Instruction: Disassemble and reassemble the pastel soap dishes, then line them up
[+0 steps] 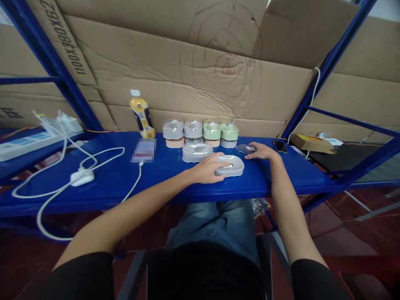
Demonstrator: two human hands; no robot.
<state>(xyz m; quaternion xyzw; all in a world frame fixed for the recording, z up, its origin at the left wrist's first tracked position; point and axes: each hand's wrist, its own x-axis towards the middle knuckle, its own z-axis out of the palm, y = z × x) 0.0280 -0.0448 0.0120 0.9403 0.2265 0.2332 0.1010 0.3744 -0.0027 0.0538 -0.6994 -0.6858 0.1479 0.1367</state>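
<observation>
My left hand (208, 168) is closed around the left end of an open grey oval box (239, 168), thumb at its near side and fingers over the rim. A small pale round spot shows inside the box. To the right, my right hand (261, 151) grips the right edge of a clear oval lid (242, 149), which is at or just above the tabletop. Beside my left hand stands another grey oval box with a clear lid (192, 153). Behind it is a row of stacked lidded boxes, grey ones (173, 130) on the left and green ones (229, 132) on the right.
A yellow drink bottle (143, 116) stands at the back of the blue table (168, 183). In front of it lies a blurred-out item (143, 151) with a white cable. A charger (82, 177) and looped cables lie left; a phone (280, 146) lies right. Cardboard (150, 66) backs the table.
</observation>
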